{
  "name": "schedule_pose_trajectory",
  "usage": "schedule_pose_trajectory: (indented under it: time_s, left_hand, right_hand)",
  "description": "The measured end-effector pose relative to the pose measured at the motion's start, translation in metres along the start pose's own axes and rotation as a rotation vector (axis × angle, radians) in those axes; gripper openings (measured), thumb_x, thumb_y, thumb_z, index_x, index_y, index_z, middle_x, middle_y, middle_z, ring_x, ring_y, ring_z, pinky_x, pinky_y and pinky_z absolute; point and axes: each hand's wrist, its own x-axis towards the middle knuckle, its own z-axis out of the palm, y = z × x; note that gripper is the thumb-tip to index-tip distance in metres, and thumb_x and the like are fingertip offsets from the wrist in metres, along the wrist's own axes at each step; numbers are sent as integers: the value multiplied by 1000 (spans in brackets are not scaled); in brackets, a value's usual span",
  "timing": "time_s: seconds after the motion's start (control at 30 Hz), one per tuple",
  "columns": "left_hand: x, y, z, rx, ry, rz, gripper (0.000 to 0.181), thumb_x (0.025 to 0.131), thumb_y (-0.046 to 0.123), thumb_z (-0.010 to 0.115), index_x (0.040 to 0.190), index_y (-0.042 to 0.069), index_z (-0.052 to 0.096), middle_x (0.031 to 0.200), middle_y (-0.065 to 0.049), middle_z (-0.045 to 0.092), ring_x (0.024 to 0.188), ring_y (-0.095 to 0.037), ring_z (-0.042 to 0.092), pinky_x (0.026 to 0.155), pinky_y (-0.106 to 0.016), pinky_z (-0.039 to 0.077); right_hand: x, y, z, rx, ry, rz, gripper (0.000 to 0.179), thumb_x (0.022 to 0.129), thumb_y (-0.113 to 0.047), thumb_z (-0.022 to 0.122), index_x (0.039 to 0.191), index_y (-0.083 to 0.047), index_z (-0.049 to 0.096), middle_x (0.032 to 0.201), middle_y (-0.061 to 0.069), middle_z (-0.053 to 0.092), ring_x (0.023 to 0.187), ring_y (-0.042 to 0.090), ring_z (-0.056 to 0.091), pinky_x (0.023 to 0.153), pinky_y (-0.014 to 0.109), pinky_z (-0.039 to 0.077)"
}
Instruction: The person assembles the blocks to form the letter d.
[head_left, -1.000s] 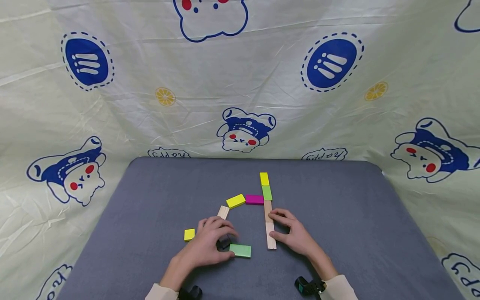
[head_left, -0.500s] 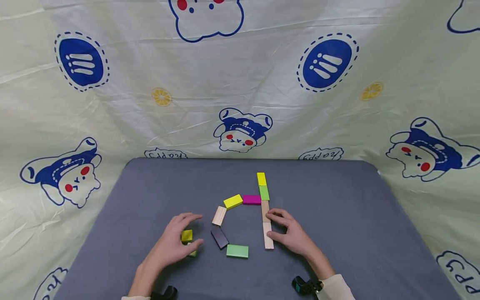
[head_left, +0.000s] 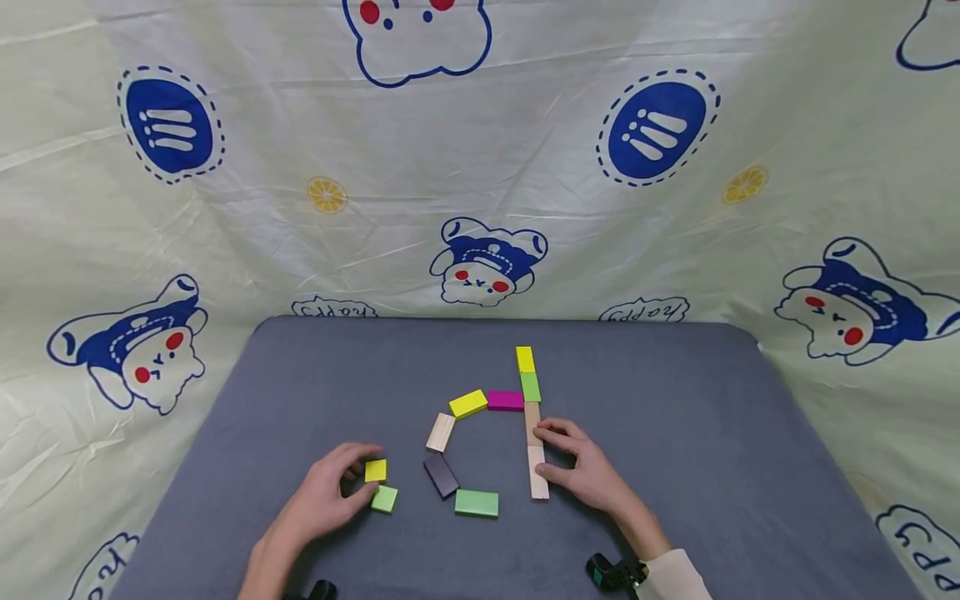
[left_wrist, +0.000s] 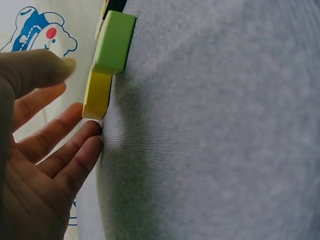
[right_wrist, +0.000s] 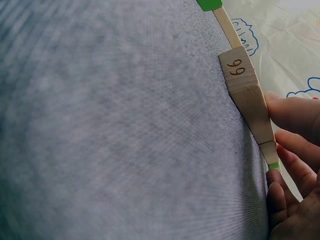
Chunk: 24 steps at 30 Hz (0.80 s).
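Note:
My left hand (head_left: 326,492) is beside a small yellow block (head_left: 376,471) and a light green block (head_left: 385,499). In the left wrist view its thumb stands apart from the blocks, while a fingertip reaches the end of the yellow block (left_wrist: 97,97). My right hand (head_left: 585,467) rests its thumb and fingertips along the side of two plain wooden blocks, the nearer one (head_left: 537,472) and the farther one (head_left: 532,423). That nearer block bears a number in the right wrist view. Neither hand is gripping a block.
From the wooden column's far end run a green block (head_left: 530,387) and a yellow one (head_left: 525,359). A curve of magenta (head_left: 506,401), yellow (head_left: 468,403), wooden (head_left: 440,432), dark (head_left: 441,475) and green (head_left: 476,503) blocks lies left of it on the grey table (head_left: 645,375).
My left hand has left the dark and green blocks in the curve and moved left to the small yellow and light green blocks. The right hand stays against the wooden column.

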Motion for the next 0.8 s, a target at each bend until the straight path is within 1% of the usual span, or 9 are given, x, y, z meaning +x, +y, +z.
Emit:
schedule_pose_trajectory:
  time_s: [0.1, 0.23, 0.37, 0.47, 0.6, 0.8]
  left_hand:
    - [0, 1, -2, 0, -37, -32, 42, 85, 5, 79, 126, 10, 70, 119, -2, 69, 91, -10, 62, 79, -29, 55]
    - [2, 1, -3, 13, -63, -44, 40, 86, 3, 78, 124, 11, 71, 116, -2, 69, 90, -10, 62, 79, -29, 55]
    - [3, 0, -2, 26, -71, -66, 39, 85, 2, 80, 122, 11, 72, 114, -2, 68, 89, -10, 61, 78, -29, 54]
    - [4, 1, -1, 40, -77, -112, 37, 84, 4, 81, 120, 12, 73, 111, 0, 68, 89, -9, 60, 78, -28, 54]
    - [4, 2, 0, 53, -83, -163, 33, 85, 6, 82, 116, 13, 75, 106, 2, 67, 89, -9, 60, 78, -27, 55]
    - [5, 6, 1, 34, -67, -229, 32, 83, 5, 82, 113, 14, 76, 105, 2, 68, 89, -11, 61, 78, -29, 55]
  right_hand:
    - [0, 0, 1, 5, 2, 4, 56, 90, -23, 80, 141, -9, 64, 147, 7, 53, 142, 34, 43, 117, 62, 32]
    - [0, -1, 0, 6, 11, -4, 55, 89, -22, 81, 141, -8, 64, 147, 8, 54, 141, 35, 44, 116, 63, 33]
    - [0, -1, 0, 3, 7, 6, 55, 90, -23, 80, 141, -9, 64, 147, 8, 53, 141, 35, 44, 116, 63, 33]
    - [0, 0, 1, 7, -5, 21, 56, 90, -23, 80, 141, -10, 64, 147, 7, 53, 142, 33, 43, 117, 62, 32]
    - [0, 0, 1, 13, -9, 15, 56, 90, -23, 80, 141, -10, 63, 148, 7, 53, 142, 34, 43, 117, 62, 32]
    - [0, 1, 1, 13, 4, -2, 55, 90, -24, 81, 141, -10, 64, 146, 7, 54, 141, 34, 44, 116, 62, 33]
